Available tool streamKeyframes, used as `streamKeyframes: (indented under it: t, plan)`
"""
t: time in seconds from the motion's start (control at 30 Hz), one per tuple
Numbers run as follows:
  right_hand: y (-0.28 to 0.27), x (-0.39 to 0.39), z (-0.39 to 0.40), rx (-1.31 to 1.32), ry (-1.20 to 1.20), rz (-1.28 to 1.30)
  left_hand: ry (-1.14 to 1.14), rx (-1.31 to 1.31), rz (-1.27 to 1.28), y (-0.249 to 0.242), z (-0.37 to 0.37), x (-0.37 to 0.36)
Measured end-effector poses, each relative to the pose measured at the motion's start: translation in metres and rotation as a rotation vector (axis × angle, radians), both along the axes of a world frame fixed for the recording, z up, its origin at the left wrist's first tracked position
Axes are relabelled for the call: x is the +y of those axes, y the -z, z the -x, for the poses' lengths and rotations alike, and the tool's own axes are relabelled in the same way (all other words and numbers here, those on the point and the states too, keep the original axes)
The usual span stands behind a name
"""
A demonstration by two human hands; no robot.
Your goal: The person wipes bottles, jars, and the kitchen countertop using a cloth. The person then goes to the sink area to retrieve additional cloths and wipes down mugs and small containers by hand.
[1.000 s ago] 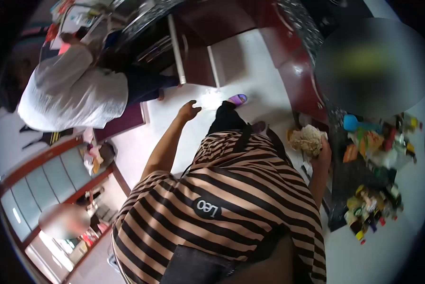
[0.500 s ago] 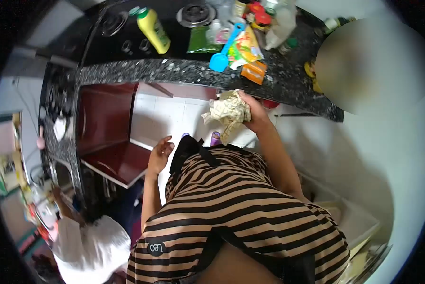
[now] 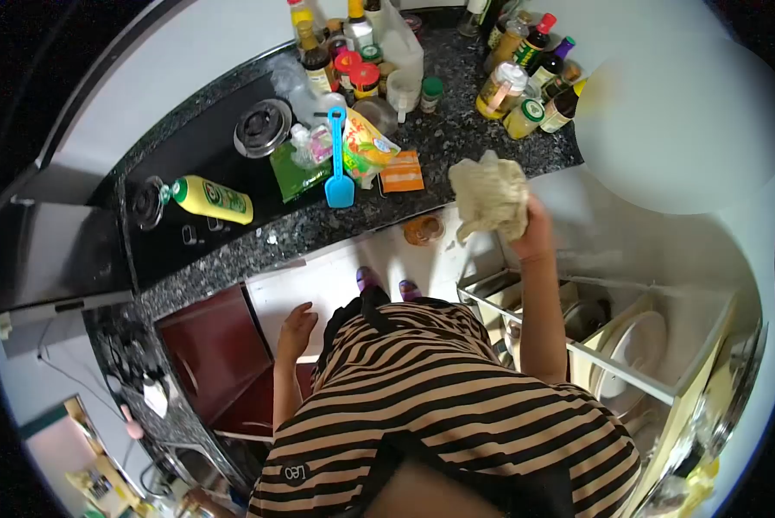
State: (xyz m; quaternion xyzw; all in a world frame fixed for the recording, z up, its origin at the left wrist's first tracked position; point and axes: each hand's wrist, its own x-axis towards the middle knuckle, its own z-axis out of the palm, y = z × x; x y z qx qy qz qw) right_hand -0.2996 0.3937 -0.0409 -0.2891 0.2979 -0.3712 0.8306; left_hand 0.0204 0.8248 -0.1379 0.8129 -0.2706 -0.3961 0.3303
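Observation:
A crumpled beige cloth (image 3: 491,197) hangs in my right hand (image 3: 536,230), whose fingers are closed on its right side, near the edge of the dark speckled counter (image 3: 318,239). My left hand (image 3: 298,330) is empty, with fingers apart, over the floor by the red cabinet (image 3: 215,350). On the counter lie a blue scoop (image 3: 339,186), an orange packet (image 3: 402,172), a green packet (image 3: 299,171), a yellow and orange pouch (image 3: 367,147) and a yellow bottle with a green cap (image 3: 213,199).
Several sauce bottles (image 3: 538,41) and jars (image 3: 500,90) stand at the counter's back. An open drawer with plates (image 3: 633,350) is at the right. A round orange-brown container (image 3: 423,230) sits below the counter edge. Part of another person's arm (image 3: 206,502) shows at lower left.
The view has swung right, showing more bottles and the open drawer. My right hand has moved right with the cloth. The other person has mostly left the view.

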Motion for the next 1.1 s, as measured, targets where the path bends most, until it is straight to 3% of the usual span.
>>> streamKeyframes:
  t: [0.07,0.17,0.23,0.33,0.43,0.5,0.57,0.6,0.63,0.7,0.77,0.83,0.9,0.93,1.0,1.03,1.1]
  plan:
    - [-0.014,0.003,0.011,0.653,0.125,0.992,0.047,-0.014,0.029,-0.012,-0.028,-0.019]
    - [-0.034,-0.002,0.027,-0.187,0.269,0.012,0.112,0.006,-0.021,-0.031,-0.061,-0.045]
    - [-0.031,-0.011,0.036,-0.005,0.523,0.028,0.115,0.066,-0.020,-0.015,-0.081,-0.046]
    - [-0.017,-0.028,0.047,0.134,0.638,0.116,0.253,-0.006,-0.079,-0.020,-0.095,-0.053]
    - [-0.005,-0.060,0.037,0.635,0.768,0.213,0.300,-0.009,-0.236,-0.033,-0.093,-0.065]
    - [0.025,-0.101,0.034,0.717,0.679,0.247,0.337,-0.032,-0.313,-0.054,-0.084,-0.078]
    - [0.116,-0.160,0.052,1.274,0.478,0.809,0.372,-0.041,-0.344,-0.053,-0.080,-0.079]
    - [0.162,-0.181,0.047,1.481,0.311,0.965,0.319,0.064,-0.279,-0.010,-0.094,-0.055]
    - [0.189,-0.194,0.036,1.681,0.119,1.114,0.239,0.078,-0.261,-0.030,-0.078,-0.060]
    - [0.161,-0.136,-0.033,1.837,0.569,1.394,0.222,0.092,-0.295,-0.058,-0.065,-0.066]
    - [0.148,-0.099,-0.068,1.723,0.394,1.493,0.176,0.116,-0.355,-0.055,-0.062,-0.066]
    - [0.124,-0.051,-0.101,1.686,0.239,1.384,0.084,0.217,-0.359,-0.051,-0.052,-0.064]
    - [0.132,-0.019,-0.113,1.610,-0.088,1.455,-0.049,0.387,-0.301,-0.046,-0.038,-0.065]
    - [0.129,-0.012,-0.105,1.513,-0.081,1.480,-0.055,0.431,-0.299,-0.028,-0.040,-0.062]
    - [0.093,-0.009,-0.087,1.314,-0.060,1.517,0.028,0.354,-0.322,-0.047,-0.027,-0.092]
    - [0.097,-0.018,-0.075,1.373,-0.022,1.486,0.069,0.311,-0.334,-0.056,-0.024,-0.103]
    - [0.118,-0.055,-0.040,1.483,0.055,1.425,0.066,0.341,-0.266,-0.003,-0.046,-0.081]
